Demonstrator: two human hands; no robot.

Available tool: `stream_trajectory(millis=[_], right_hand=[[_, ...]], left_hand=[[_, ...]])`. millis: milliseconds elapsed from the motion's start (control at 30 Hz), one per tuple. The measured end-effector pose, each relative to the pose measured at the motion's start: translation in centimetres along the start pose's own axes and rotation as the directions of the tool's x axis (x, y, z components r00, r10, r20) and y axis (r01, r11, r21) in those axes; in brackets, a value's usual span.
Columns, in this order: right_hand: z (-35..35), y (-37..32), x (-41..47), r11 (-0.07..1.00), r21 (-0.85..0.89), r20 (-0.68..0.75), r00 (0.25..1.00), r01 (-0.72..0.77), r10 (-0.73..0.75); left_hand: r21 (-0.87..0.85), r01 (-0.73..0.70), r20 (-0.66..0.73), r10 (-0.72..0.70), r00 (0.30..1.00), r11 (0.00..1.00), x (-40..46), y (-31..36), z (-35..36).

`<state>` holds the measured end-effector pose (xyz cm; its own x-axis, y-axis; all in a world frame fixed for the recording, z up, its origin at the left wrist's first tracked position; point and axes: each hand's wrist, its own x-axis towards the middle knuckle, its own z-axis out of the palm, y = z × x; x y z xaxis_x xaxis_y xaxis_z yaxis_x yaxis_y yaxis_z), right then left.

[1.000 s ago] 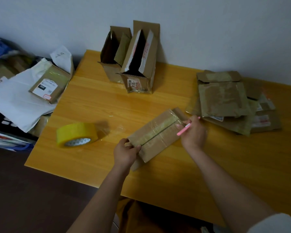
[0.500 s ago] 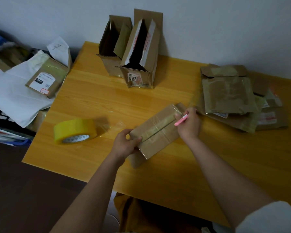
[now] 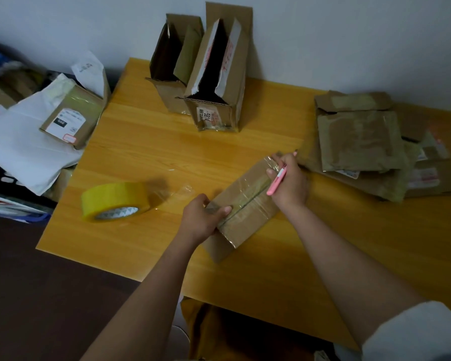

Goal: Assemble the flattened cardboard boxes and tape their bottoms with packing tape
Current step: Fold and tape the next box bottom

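Still gripping the box end, left hand is steadying; right hand is holding a pink cutter at the tape.

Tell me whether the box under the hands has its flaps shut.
Shut: the box shows both flaps meeting at a seam under clear tape.

Home parcel-packing desk, stacked flattened boxes

3 assembled boxes, 1 tape roll, 1 flattened stack.
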<state>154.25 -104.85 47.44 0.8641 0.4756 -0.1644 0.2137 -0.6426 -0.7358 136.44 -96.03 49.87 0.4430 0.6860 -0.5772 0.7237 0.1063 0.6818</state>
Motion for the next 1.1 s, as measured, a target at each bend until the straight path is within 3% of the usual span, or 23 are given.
stream_trajectory(millis=[133,233,433,633,733,867,1033,1100], right_hand=[[0.0,0.7,-0.1,0.99,-0.085,0.005,0.994,0.109,-0.109],[-0.3,1.0,0.5,0.986,-0.11,0.103,0.988,0.129,-0.118],[-2.1,0.1,1.6,0.992,-0.126,0.289,0.957,0.006,0.031],[-4.1,0.5,-5.8,0.991,-0.126,0.002,0.999,-0.044,0.044],[-3.1,0.7,-10.8,0.999,0.026,0.2,0.979,-0.047,0.041],[-2.9,1.7,-11.5,0.989,0.145,0.189,0.982,-0.033,0.005],[-4.1,2.5,-10.6,0.995,-0.008,0.389,0.917,0.098,-0.087],[-4.2,2.6,-10.6,0.991,-0.037,0.398,0.912,0.127,-0.102]], left_hand=[[0.007,0.028,0.008,-0.028,1.0,1.0,0.1,0.2,-0.1],[0.067,0.013,-0.02,-0.011,1.0,0.998,0.2,0.0,-0.1],[0.216,-0.016,-0.103,0.039,0.994,0.976,0.1,-0.6,0.1],[0.323,0.003,-0.111,0.035,0.993,0.946,-0.2,-0.8,0.2],[0.318,-0.031,-0.037,0.045,0.998,0.948,-1.2,-1.5,1.3],[0.208,-0.116,0.07,0.104,0.992,0.971,-2.8,-2.3,2.0],[0.081,-0.173,0.247,0.149,0.958,0.982,-4.0,-1.8,2.0],[0.095,-0.22,0.27,0.187,0.944,0.971,-4.2,-2.0,2.3]])
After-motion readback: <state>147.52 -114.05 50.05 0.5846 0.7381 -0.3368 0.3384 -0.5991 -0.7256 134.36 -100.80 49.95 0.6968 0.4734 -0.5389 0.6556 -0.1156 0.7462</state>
